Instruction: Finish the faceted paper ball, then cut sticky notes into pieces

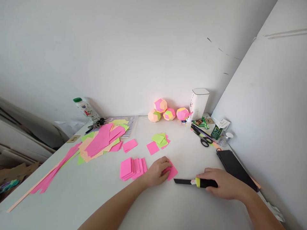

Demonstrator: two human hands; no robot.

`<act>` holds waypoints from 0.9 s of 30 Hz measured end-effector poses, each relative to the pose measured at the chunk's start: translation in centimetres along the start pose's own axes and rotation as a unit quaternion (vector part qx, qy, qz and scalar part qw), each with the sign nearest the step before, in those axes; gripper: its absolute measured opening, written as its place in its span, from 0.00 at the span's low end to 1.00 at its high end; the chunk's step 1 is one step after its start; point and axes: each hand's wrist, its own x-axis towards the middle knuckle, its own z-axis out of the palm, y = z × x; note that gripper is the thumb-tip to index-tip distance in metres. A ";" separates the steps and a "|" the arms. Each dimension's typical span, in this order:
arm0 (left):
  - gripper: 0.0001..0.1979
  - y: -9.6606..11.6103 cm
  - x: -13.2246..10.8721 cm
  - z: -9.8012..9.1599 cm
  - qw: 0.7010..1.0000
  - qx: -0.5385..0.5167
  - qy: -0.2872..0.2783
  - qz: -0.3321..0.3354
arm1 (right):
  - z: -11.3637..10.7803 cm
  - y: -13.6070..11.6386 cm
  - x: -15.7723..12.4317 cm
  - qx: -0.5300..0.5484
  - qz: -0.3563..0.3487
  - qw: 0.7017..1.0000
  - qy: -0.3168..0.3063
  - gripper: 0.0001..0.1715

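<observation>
My left hand (157, 172) rests on the white table (96, 191) with its fingers curled over a pink paper square (172, 172). A fanned stack of pink squares (132, 168) lies just left of it. My right hand (222, 183) is closed on a black utility knife with a yellow band (195, 182), which lies flat on the table with its tip pointing left toward the pink square.
Pink, peach and green paper sheets and strips (100, 142) cover the left. Loose squares (159, 142), several paper balls (169, 113), a white container (199, 103), scissors (203, 139), a glue bottle (86, 109), keys (97, 124) and a black phone (236, 167) sit further back and right.
</observation>
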 end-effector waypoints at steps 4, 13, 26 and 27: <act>0.09 -0.4 -0.1 -0.2 1.000 -0.027 -0.012 0.001 | -0.3 -0.1 0.2 0.016 0.010 0.999 -0.026 0.31; 0.21 -1.2 -0.2 -0.1 0.998 -0.015 -0.059 0.004 | -0.4 0.1 0.5 0.033 0.007 0.999 -0.024 0.31; 0.07 -0.2 0.0 -0.5 0.998 -0.048 -0.043 0.007 | -0.4 0.3 0.4 0.040 0.003 0.999 -0.028 0.31; 0.06 -0.2 0.0 -0.5 0.998 -0.051 -0.044 0.005 | -0.4 0.3 0.4 0.039 0.002 0.999 -0.028 0.31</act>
